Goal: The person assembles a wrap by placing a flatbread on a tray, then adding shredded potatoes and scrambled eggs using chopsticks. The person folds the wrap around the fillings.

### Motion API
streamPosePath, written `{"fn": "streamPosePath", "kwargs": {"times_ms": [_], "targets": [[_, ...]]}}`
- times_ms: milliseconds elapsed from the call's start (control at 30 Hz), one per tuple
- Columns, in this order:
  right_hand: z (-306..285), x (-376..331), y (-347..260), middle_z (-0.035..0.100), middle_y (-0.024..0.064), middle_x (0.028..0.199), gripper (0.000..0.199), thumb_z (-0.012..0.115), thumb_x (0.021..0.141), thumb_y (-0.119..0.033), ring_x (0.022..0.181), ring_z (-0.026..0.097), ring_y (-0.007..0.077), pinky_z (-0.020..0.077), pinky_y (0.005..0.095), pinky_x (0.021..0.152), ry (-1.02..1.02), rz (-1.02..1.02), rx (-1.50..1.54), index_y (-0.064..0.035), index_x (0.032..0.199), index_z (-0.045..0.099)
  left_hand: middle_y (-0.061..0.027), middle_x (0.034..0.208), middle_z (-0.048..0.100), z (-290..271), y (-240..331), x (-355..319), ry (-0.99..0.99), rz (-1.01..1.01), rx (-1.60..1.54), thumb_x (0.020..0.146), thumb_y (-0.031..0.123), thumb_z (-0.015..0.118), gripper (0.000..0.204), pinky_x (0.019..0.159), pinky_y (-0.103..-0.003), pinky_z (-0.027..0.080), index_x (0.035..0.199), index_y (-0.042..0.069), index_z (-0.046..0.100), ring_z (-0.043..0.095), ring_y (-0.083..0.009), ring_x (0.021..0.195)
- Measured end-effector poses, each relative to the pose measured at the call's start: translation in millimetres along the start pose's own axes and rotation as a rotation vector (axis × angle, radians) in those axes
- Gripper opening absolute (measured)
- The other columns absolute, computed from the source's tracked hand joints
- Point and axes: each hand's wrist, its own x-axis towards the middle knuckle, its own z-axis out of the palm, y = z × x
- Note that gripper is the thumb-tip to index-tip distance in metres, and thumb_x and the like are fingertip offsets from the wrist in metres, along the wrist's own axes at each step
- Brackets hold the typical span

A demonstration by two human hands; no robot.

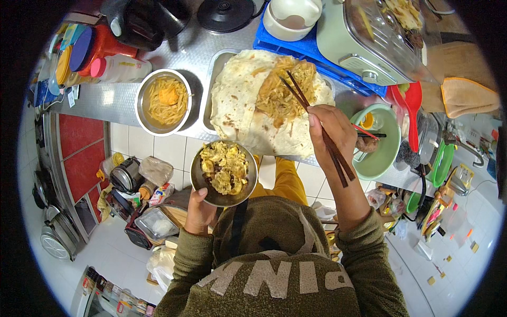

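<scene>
Brown chopsticks (317, 124) in right-hand fingers (323, 122) touch shredded filling (282, 92) on flatbread (248, 100).

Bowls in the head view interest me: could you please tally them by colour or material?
Steel bowls: 2 — one of scrambled egg held by the left hand, one of shredded strips on the counter
Green bowls: 1, beside the right hand with chopsticks
White bowls: 1
Total: 4

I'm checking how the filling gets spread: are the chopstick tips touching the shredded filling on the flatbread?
Touching. In the head view the chopsticks, held in the right hand, have their tips buried in the shredded filling.
</scene>
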Motion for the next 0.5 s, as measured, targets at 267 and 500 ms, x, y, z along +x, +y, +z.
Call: {"fn": "streamPosePath", "kwargs": {"times_ms": [267,500], "targets": [[-0.2,-2.3,-4.6,0.069,0.0117,0.089,0.01,0.07,0.084,-0.009,0.084,0.067,0.0303,0.054,0.0388,0.076,0.02,0.022,0.022,-0.0043,0.093,0.068,-0.0143,0.144,0.047,4.8,3.9,0.2,-0.017,0.021,-0.009,0.081,0.027,0.064,0.074,0.112,-0.046,0.036,0.146,0.002,0.037,0.046,-0.0291,0.133],[-3.6,-5.5,-8.9,0.069,0.0118,0.088,0.008,0.069,0.085,-0.008,0.083,0.067,0.0306,0.0537,0.0385,0.075,0.026,0.035,0.029,-0.004,0.092,0.067,-0.0143,0.145,0.046,6.2,4.9,1.7,-0.011,0.0,0.003,0.082,0.03,0.065,0.075,0.112,-0.046,0.036,0.146,0.001,0.036,0.045,-0.0293,0.134]]}}
